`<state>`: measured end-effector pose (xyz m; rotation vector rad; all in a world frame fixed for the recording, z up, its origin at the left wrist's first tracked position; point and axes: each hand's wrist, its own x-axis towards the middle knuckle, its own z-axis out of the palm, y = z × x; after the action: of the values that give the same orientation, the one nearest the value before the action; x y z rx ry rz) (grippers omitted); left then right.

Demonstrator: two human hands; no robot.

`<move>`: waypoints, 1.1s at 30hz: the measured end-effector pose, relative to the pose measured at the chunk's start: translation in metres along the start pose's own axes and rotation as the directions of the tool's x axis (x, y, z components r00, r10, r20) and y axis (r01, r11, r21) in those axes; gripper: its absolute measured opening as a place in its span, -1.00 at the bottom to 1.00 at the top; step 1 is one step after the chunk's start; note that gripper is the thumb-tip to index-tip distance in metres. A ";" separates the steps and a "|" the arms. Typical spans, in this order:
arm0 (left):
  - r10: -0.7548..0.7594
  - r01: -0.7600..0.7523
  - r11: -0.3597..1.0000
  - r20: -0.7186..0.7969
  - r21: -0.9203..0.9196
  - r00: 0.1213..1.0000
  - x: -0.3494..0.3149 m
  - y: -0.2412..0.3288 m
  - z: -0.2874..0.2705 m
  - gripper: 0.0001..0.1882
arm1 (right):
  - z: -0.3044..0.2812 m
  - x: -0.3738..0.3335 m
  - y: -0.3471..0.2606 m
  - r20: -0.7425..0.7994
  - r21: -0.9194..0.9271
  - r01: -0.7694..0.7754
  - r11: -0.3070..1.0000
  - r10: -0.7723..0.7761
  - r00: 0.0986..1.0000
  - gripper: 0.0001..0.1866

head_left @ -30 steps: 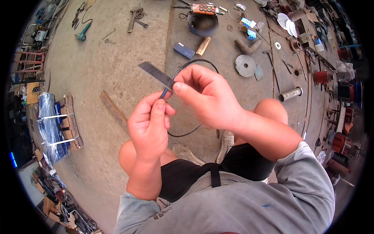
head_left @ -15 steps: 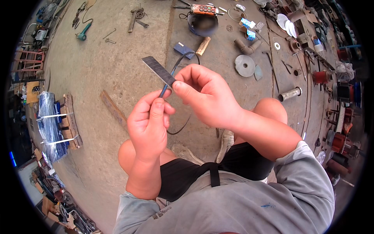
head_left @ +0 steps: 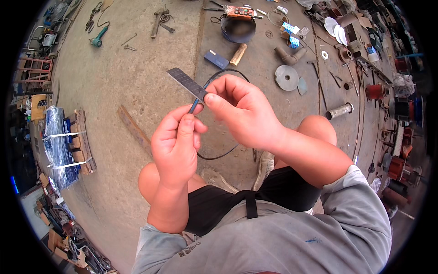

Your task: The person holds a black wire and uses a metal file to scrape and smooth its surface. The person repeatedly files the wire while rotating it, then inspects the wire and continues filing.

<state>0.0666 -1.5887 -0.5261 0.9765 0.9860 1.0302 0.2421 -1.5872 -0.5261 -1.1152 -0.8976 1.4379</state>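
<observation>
My right hand (head_left: 244,112) is closed, pinching the end of a dark snap-off knife blade (head_left: 185,82) between thumb and fingers. The blade has scored segments and points to the upper left, with no handle visible. In a pinch, my left hand (head_left: 174,146) grips a thin black cable (head_left: 218,158) just below the blade. A short blue stretch shows on the cable near the fingertips, where the blade's edge crosses or lies beside it; whether they touch, I cannot tell. The rest of the cable loops behind my right hand and hangs above the floor.
Ahead lie a blue box (head_left: 216,59), a wooden block (head_left: 238,54), a dark basin (head_left: 238,29) and an orange remote control (head_left: 240,12). To the right are a grey disc (head_left: 286,77) and a metal tube (head_left: 340,111). A flat strip (head_left: 133,129) lies left of my hands.
The cable's loop has swung wider, its upper curve spreading right and its lower curve showing more fully. Both hands have shifted very slightly right, keeping their grips.
</observation>
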 end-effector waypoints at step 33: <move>-0.008 0.009 0.999 -0.023 0.049 1.000 0.002 -0.002 -0.001 -0.79 | 0.003 0.001 0.011 -0.016 -0.062 0.083 0.995 -0.084 0.996 -0.88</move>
<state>0.0661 -1.5873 -0.5288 1.0023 1.0377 1.0157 0.2361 -1.5877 -0.5361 -1.1223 -0.9697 1.3371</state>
